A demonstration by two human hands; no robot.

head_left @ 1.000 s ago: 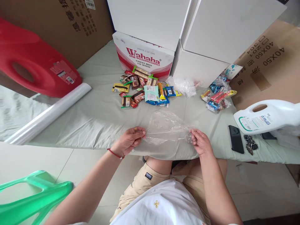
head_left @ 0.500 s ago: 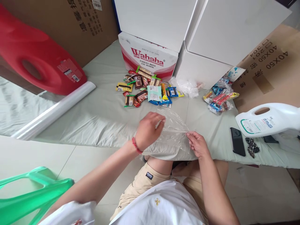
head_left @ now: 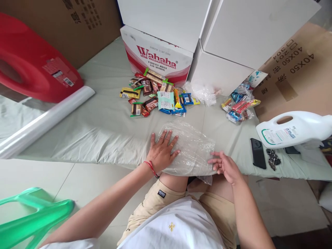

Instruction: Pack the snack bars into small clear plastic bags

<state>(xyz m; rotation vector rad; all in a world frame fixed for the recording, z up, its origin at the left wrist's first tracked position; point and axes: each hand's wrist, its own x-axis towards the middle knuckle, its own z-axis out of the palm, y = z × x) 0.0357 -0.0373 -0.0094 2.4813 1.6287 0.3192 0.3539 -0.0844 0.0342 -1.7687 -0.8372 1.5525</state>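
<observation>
A sheet of clear plastic wrap (head_left: pixel 193 147) lies flat at the near edge of the pale green cloth (head_left: pixel 103 128). My left hand (head_left: pixel 162 152) rests palm down on its left part, fingers spread. At the sheet's right edge my right hand (head_left: pixel 224 165) lies with fingers stretched out, touching the wrap. A pile of wrapped snack bars and sweets (head_left: pixel 155 97) sits beyond the sheet. A bundle of snacks in clear wrap (head_left: pixel 240 107) lies to the right.
A roll of clear film (head_left: pixel 44 121) and a red jug (head_left: pixel 33 65) lie at the left. A Wahaha carton (head_left: pixel 155 58) and white boxes (head_left: pixel 249 31) stand behind. A white jug (head_left: pixel 293 129), phone (head_left: pixel 257 153) and keys (head_left: pixel 272 159) lie right. A green stool (head_left: pixel 33 218) stands low left.
Both hands held the wrap up by its edges. The left hand then swept across it, and now the sheet lies flat under both open hands.
</observation>
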